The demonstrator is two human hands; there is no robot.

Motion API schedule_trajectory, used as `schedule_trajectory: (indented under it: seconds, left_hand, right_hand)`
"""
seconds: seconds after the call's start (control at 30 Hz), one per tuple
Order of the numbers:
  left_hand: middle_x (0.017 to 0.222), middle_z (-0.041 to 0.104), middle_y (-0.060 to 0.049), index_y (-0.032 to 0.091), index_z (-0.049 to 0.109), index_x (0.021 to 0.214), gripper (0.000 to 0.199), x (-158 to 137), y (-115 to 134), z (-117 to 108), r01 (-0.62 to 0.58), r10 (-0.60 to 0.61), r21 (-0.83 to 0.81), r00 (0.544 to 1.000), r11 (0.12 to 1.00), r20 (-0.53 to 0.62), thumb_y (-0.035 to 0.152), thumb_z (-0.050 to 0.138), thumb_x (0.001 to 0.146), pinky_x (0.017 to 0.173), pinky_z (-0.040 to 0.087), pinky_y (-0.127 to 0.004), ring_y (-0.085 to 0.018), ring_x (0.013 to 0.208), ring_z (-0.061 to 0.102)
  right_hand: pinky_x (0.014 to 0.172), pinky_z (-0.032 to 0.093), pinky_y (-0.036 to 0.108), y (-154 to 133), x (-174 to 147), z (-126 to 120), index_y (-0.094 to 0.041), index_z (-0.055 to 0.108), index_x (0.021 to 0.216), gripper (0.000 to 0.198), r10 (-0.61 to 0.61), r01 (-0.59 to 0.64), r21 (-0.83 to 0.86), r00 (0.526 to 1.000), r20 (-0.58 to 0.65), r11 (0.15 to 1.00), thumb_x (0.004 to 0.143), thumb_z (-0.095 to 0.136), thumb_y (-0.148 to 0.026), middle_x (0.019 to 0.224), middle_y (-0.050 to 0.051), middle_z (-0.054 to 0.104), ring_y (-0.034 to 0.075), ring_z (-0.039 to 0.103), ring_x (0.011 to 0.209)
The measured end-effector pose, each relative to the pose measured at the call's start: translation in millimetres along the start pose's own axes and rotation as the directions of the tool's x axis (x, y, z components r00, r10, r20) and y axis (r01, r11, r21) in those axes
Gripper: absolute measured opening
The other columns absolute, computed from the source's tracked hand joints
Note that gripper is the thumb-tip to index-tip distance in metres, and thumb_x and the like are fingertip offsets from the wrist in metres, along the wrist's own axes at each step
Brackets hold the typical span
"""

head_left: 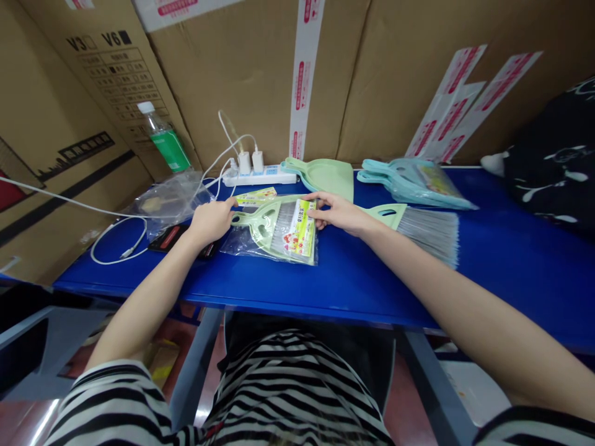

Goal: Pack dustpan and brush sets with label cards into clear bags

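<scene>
In front of me lies a pale green dustpan and brush set (266, 229) in a clear plastic bag, with grey bristles and a yellow printed card (301, 229). My left hand (212, 220) is closed at the handle end on the left. At the right edge, by the card, the fingers of my right hand (335, 212) are bent and gripping the package. A loose green brush (425, 229) with grey bristles lies beyond my right forearm, its handle partly hidden. Behind my right hand is a loose green dustpan (330, 173). Another yellow card (256, 196) lies behind the bagged set.
Bagged light blue dustpans (409, 179) lie at the back right. A power strip (264, 178) with white chargers and cables stands at the back. Left of it are a green-labelled bottle (168, 145), crumpled clear plastic (174, 195) and a dark phone (170, 238). Cardboard walls the blue table (367, 291).
</scene>
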State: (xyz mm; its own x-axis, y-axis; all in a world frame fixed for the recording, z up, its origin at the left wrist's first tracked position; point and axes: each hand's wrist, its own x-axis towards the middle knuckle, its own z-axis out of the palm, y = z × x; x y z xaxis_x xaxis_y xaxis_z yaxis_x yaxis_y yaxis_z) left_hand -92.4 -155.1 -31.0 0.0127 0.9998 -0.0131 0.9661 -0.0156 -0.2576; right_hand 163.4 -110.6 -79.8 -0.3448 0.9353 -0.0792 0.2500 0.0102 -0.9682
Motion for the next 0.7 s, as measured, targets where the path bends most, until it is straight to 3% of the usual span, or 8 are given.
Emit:
schedule_trajectory:
  seconds: [0.17, 0.4, 0.7]
  left_hand:
    - [0.114, 0.071, -0.013, 0.022, 0.052, 0.135, 0.043, 0.8, -1.0, 1.1, -0.006, 0.006, 0.009, 1.000, 1.000, -0.012, 0.023, 0.036, 0.094, 0.092, 0.052, -0.042, -0.032, 0.111, 0.065]
    - [0.117, 0.070, -0.015, 0.021, 0.052, 0.135, 0.042, 1.3, -0.8, 0.0, -0.003, 0.003, -0.016, 1.000, 1.000, 0.008, 0.022, 0.036, 0.096, 0.092, 0.051, -0.044, -0.033, 0.113, 0.065]
    - [0.115, 0.071, -0.013, 0.022, 0.053, 0.134, 0.043, 0.6, -1.1, -0.3, -0.007, 0.008, 0.003, 1.000, 1.000, -0.009, 0.023, 0.036, 0.094, 0.091, 0.052, -0.041, -0.032, 0.111, 0.065]
  right_hand:
    - [0.052, 0.059, 0.019, 3.0, 1.8, -1.5, -0.022, 0.065, 0.107, 0.027, -0.034, 0.032, 0.043, 0.998, 0.046, 0.999, 0.088, 0.057, -0.006, 0.073, -0.003, 0.055, 0.007, 0.056, 0.050]
    - [0.057, 0.060, 0.019, -2.8, -1.0, 1.0, -0.020, 0.064, 0.106, 0.028, 0.041, -0.041, 0.030, 0.999, 0.020, 0.999, 0.087, 0.055, -0.001, 0.078, -0.002, 0.056, 0.007, 0.059, 0.055]
    - [0.062, 0.062, 0.022, 2.8, 3.0, -2.7, -0.020, 0.066, 0.105, 0.026, 0.004, -0.007, 0.045, 0.998, 0.056, 0.999, 0.084, 0.060, -0.004, 0.080, 0.000, 0.057, 0.009, 0.062, 0.060]
